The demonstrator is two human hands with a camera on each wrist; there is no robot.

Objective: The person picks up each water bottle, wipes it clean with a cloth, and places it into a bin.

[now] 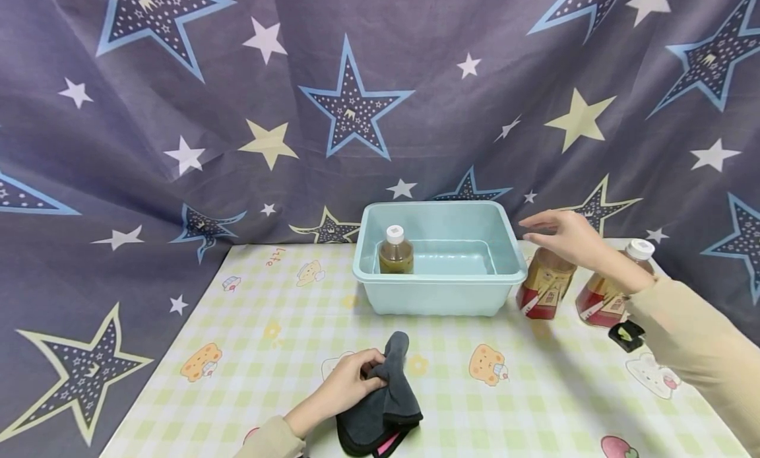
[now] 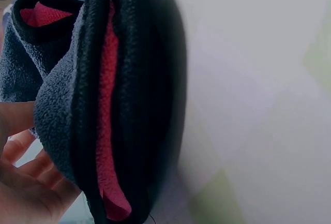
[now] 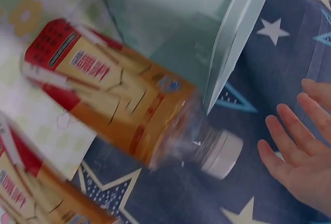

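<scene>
My left hand (image 1: pixel 354 379) pinches a folded dark grey cloth (image 1: pixel 380 412) with black edging on the table. The left wrist view shows the cloth's pink inner side (image 2: pixel 106 131) between its folds, with the fingers (image 2: pixel 36 167) against its grey face. Over a bottle (image 1: pixel 545 283) with a red and yellow label, my right hand (image 1: pixel 567 237) is raised with its fingers extended. In the right wrist view this bottle's white cap (image 3: pixel 222 154) lies just short of the spread fingers (image 3: pixel 289 125). A light blue plastic tub (image 1: pixel 439 296) stands left of that bottle.
Inside the tub, at its left, stands a white-capped bottle (image 1: pixel 396 253). Another labelled bottle (image 1: pixel 608 296) is on the right, partly behind my right forearm. A checked tablecloth (image 1: pixel 285 332) covers the table, and a star-patterned curtain (image 1: pixel 332 187) hangs behind it.
</scene>
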